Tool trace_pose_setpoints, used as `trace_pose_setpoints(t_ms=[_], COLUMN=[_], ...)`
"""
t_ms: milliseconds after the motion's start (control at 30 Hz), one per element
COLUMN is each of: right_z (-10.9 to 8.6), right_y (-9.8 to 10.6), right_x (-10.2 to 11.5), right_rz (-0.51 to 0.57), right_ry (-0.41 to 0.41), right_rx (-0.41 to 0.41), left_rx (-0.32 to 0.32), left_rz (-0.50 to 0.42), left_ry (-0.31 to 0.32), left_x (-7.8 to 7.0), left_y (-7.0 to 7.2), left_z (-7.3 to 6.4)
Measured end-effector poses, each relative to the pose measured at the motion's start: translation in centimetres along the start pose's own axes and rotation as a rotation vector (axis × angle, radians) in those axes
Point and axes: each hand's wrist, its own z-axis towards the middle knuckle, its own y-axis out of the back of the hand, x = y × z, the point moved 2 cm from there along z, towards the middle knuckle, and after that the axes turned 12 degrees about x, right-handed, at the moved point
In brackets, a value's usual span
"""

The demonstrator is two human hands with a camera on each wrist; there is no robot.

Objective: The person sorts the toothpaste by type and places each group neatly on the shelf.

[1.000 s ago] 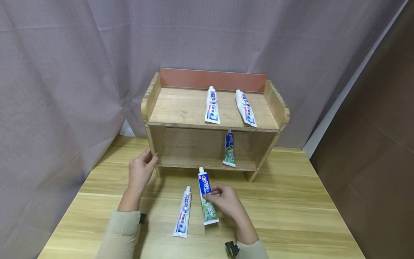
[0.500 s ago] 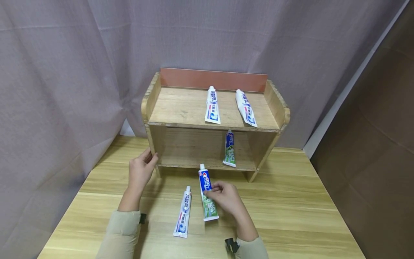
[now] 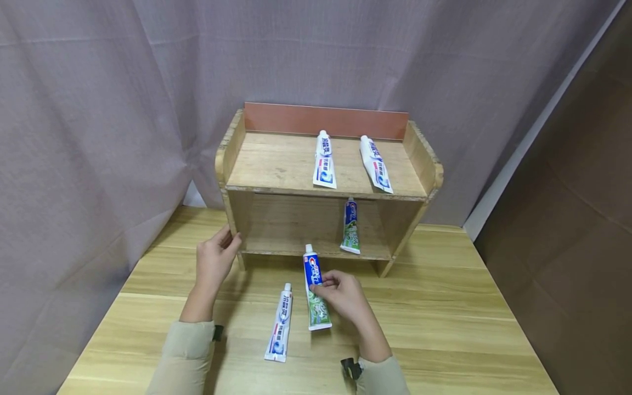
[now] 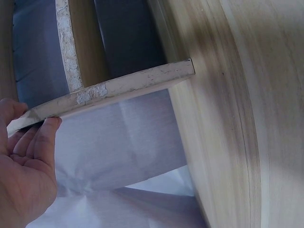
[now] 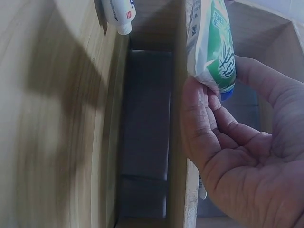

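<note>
My right hand (image 3: 343, 293) pinches a blue and green toothpaste tube (image 3: 316, 304) by its side, cap pointing toward the shelf. In the right wrist view the thumb and fingertips press the tube (image 5: 213, 52) from both sides. My left hand (image 3: 215, 258) grips the left side panel of the wooden shelf (image 3: 281, 253); in the left wrist view the thumb lies on one face of the panel (image 4: 137, 83) and the fingers on the other. A white and blue toothpaste tube (image 3: 280, 326) lies on the table between my forearms.
On the top board lie two white toothpaste tubes, a left one (image 3: 324, 162) and a right one (image 3: 376, 165). Another blue and green tube (image 3: 350, 227) lies on the lower board, toward the right. A grey curtain (image 3: 306, 49) hangs behind the shelf on the wooden table (image 3: 444, 307).
My right hand has moved slightly forward with the blue and green tube, bringing its cap up to the lower board's front edge in the head view. My left hand has stayed put.
</note>
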Motion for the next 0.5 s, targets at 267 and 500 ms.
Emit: trace_pose_setpoints(t_ms=[267,500], right_z=[0.45,0.82], right_y=[0.13,0.30], right_x=[0.18,0.57], right_rz=[0.006,0.009], right_ry=[-0.002,-0.003], right_rx=[-0.024,-0.047], left_rx=[0.000,-0.001], left_rz=[0.002,0.002], left_ry=[0.006,0.000], left_x=[-0.06,-0.04], left_y=[-0.01,0.05], left_z=[-0.05,-0.04])
